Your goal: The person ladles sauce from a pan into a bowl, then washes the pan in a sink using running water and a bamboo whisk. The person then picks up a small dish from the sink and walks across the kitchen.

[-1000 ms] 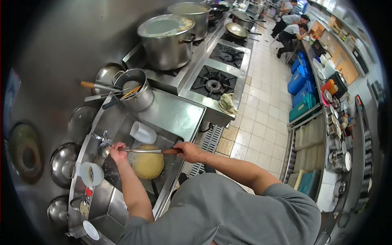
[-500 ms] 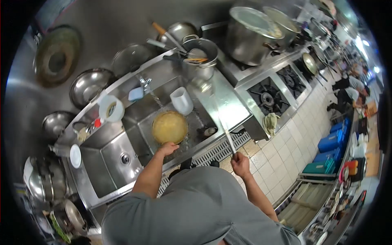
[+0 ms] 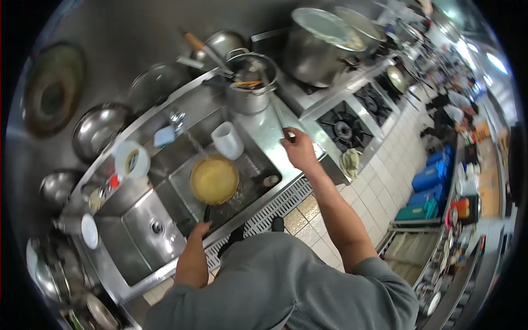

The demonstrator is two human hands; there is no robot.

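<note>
In the sink basin (image 3: 242, 201), a round pan (image 3: 213, 180) holds yellowish liquid. My left hand (image 3: 199, 229) is closed around its dark handle (image 3: 207, 212) at the near side. My right hand (image 3: 297, 147) grips the dark end of a long-handled ladle (image 3: 278, 114). The ladle's head reaches into a tall metal pot (image 3: 248, 100) on the counter and is hard to make out among the utensils there. Water runs from the faucet (image 3: 177, 119) toward the pan. Behind the pan lies a white plastic jug (image 3: 226, 141).
A blue sponge (image 3: 164, 137) and a white tub (image 3: 132, 159) sit along the sink's back ledge. Gas burners (image 3: 344, 130) and large stockpots (image 3: 313, 55) are to the right. Blue bins (image 3: 429, 179) line the tiled floor's far side. People (image 3: 451, 113) work in the background.
My right hand has moved forward and up, bringing the ladle's head into the tall pot. My left hand has drawn back to the pan's handle. The camera view has shifted slightly.
</note>
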